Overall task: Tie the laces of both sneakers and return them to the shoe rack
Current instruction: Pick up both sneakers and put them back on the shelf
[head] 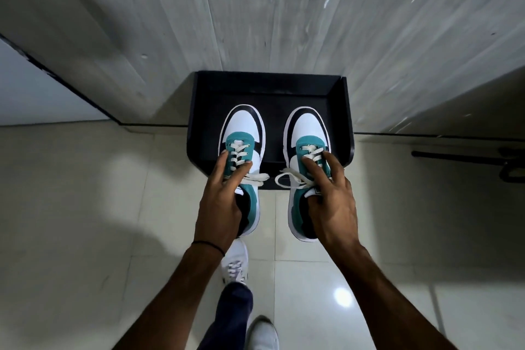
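over black rack (345, 111), teal-white sneakers (244, 133), laces (257, 177) tied

No readable text, labels, brands or numbers anywhere; sneaker tongue tags too small.

Rack: black shoe rack (270, 94), open tray shape with raised side walls, set on the floor against the grey wall.
Floor: glossy pale tile floor (85, 207), carrying the rack.
On rack: toe ends of two teal-and-white sneakers (244, 133) over its front edge; contact unclear.
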